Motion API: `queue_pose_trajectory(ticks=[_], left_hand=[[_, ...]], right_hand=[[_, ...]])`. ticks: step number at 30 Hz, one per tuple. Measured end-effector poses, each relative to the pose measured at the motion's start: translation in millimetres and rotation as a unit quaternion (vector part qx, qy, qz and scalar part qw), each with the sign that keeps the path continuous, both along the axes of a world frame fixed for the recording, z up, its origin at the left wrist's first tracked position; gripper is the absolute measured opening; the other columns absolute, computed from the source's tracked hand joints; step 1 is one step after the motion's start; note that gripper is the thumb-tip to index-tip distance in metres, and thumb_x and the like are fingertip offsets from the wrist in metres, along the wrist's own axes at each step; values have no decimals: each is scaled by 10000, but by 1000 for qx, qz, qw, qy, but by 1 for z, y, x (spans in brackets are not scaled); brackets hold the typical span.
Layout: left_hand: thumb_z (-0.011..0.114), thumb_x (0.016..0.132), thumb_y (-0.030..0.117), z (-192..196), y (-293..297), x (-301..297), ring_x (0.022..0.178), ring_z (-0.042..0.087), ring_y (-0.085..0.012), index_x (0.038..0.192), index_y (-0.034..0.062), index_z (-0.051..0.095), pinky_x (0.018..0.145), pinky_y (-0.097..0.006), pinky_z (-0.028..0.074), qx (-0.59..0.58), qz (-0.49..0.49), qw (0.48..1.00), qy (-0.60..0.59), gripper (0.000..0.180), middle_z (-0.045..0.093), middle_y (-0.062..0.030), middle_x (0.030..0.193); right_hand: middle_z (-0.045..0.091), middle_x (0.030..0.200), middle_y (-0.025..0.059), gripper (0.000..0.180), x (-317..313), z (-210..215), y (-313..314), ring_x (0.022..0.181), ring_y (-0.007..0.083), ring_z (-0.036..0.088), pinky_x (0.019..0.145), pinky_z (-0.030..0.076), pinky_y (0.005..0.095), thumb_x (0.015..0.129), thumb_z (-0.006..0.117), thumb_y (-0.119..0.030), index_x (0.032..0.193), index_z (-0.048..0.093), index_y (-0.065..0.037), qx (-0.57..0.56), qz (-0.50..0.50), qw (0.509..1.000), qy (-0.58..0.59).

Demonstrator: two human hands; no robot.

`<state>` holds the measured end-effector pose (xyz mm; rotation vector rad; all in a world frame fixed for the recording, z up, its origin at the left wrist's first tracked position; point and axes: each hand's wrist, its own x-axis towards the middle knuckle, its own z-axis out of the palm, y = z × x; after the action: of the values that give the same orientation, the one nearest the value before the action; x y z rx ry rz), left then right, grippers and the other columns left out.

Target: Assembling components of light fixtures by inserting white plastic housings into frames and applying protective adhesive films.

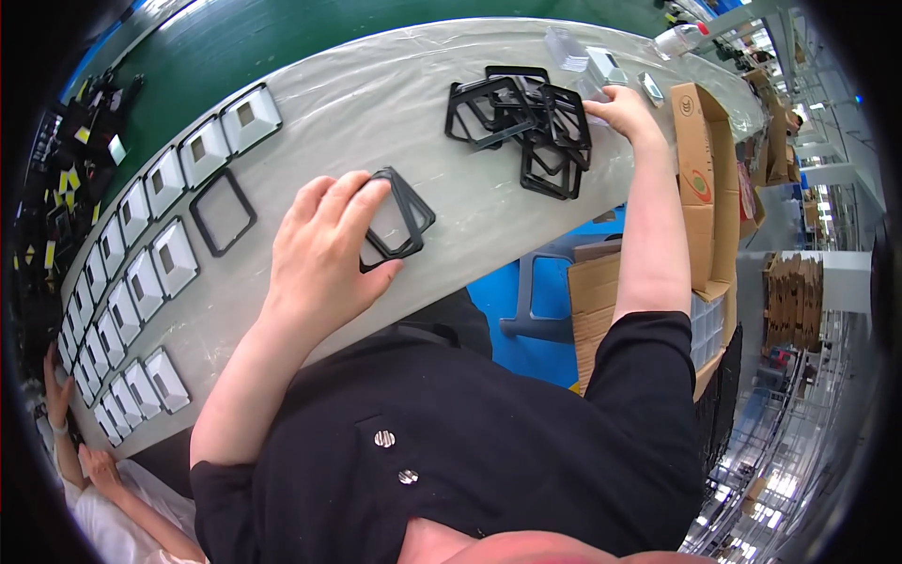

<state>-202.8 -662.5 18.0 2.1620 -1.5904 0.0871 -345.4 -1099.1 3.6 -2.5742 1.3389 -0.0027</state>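
Note:
My left hand is closed on a couple of black rectangular frames, overlapping askew on the table, fingers over the far side and thumb at the near edge. To the right, my right hand reaches out beside a loose pile of black frames. Its thumb and fingers pinch what looks like a clear plastic panel, faint against the table. Beyond it stand a stack of clear panels and a pale boxy piece. A single black frame lies left of my left hand.
Rows of white-and-black housings fill the table's left side. A cardboard box stands at the right, with another open carton below. A bottle lies at the far right. Another person's hands rest at the lower left.

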Motion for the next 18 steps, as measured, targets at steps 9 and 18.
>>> queue_pose_trajectory(ticks=[9, 18], left_hand=[[794, 633, 95, 7, 65, 21, 1112, 497, -199, 1413, 105, 347, 916, -365, 485, -225, 69, 904, 356, 899, 418, -82, 1256], [787, 613, 3, -17, 83, 16, 1309, 420, -282, 1428, 82, 175, 1038, -410, 415, -297, -3, 875, 382, 1022, 294, -102, 1351]], right_hand=[[683, 1028, 109, 374, -43, 4, -47, 930, 188, 642, 821, 489, 306, 834, 671, -214, 1138, 650, 3, 5, 38, 982, -185], [651, 821, 5, 194, 60, 52, 312, 667, 46, 566, 576, 429, 186, 812, 690, -21, 1005, 671, -23, 357, 245, 795, -424]])
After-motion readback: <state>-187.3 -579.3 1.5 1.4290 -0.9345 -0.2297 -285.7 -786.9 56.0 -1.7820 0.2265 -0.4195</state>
